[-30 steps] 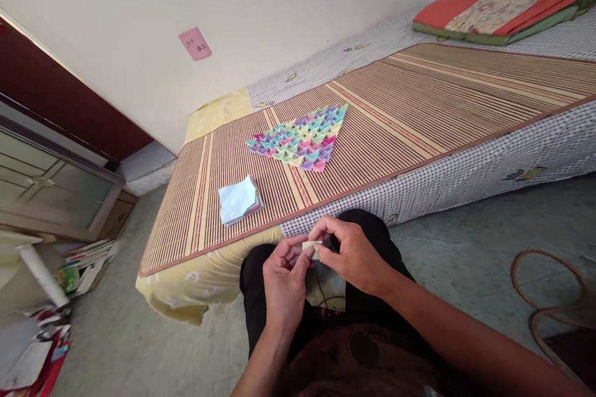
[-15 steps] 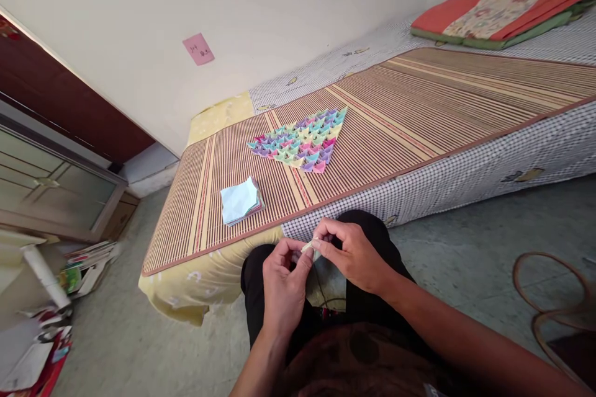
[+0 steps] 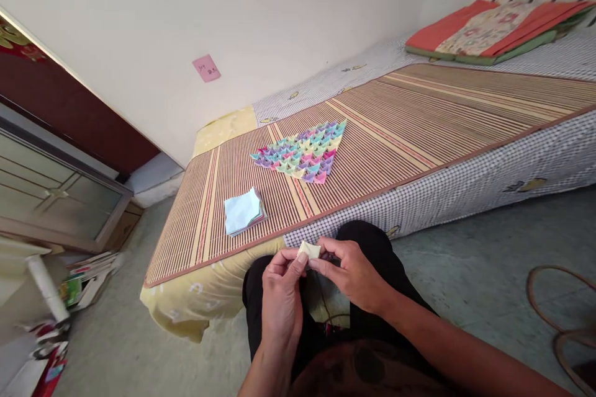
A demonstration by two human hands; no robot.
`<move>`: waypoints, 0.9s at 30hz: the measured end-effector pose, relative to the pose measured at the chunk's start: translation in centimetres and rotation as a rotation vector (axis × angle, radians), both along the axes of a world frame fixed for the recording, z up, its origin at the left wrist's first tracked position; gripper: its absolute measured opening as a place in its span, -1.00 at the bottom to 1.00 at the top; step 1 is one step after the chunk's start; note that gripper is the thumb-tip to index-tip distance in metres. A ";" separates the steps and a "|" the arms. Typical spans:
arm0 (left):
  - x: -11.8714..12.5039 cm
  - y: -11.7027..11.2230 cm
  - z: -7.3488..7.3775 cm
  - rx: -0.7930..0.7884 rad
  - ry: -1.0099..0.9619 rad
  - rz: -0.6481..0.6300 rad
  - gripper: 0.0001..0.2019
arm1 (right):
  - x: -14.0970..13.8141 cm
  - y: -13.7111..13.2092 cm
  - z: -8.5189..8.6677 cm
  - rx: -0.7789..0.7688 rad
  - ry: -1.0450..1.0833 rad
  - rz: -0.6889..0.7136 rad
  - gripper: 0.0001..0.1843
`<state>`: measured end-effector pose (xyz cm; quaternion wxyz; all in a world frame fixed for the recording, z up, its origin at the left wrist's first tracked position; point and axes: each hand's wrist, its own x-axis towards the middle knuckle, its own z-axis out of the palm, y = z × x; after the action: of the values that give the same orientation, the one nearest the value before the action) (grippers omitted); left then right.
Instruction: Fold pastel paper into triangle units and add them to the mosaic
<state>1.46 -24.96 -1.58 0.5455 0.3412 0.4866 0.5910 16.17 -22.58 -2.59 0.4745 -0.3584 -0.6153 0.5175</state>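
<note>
Between my two hands, above my lap, is a small folded piece of pale yellow paper [image 3: 309, 250]. My left hand [image 3: 283, 288] pinches its left side with thumb and fingers. My right hand [image 3: 350, 267] grips the right side the same way, and its fingertips partly cover the paper. Beyond my hands, on the striped bamboo mat [image 3: 367, 155], lies a triangular array of small folded paper pieces [image 3: 302, 152] in pink, purple, blue, green and yellow. A stack of square paper sheets [image 3: 243, 212], light blue on top, sits nearer the mat's front left.
The mat covers a bed with a checkered sheet [image 3: 419, 201] and a yellow cloth [image 3: 195, 298] at its left end. Folded orange and floral bedding [image 3: 488, 31] lies at the far right. A glass-fronted cabinet [image 3: 56, 192] and piled papers [image 3: 88, 276] stand left; a looped brown object [image 3: 559, 298] is at right.
The yellow paper has turned from a narrow edge-on strip to show a broader folded face. Both hands still hold it and have shifted slightly. The camera view has tilted up a little.
</note>
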 end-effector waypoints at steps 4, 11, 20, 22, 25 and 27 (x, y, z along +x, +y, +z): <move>0.1 -0.1 -0.1 0.022 -0.008 -0.063 -0.71 | 0.5 -0.1 0.2 0.021 -0.016 -0.003 -0.59; 0.4 -0.6 -0.3 0.052 0.082 -0.082 -0.75 | 1.0 -0.6 0.1 0.091 0.016 -0.080 -0.77; 0.6 -1.4 1.2 0.151 0.289 -0.065 -0.70 | 1.6 -0.3 0.2 0.769 -0.313 -0.351 -0.74; 0.5 -1.3 1.2 0.166 0.291 -0.046 -0.72 | 1.6 -0.3 0.3 0.810 -0.311 -0.363 -0.73; 0.2 -1.2 1.3 0.179 0.318 -0.006 -0.74 | 1.5 -0.4 0.5 0.794 -0.247 -0.357 -0.66; 0.0 -1.2 1.2 0.188 0.320 0.022 -0.75 | 1.4 -0.6 0.5 0.737 -0.180 -0.324 -0.60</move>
<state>1.41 -26.15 -0.36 0.4203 0.4751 0.5135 0.5779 17.57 -23.15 -2.09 0.5906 -0.3006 -0.7342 0.1477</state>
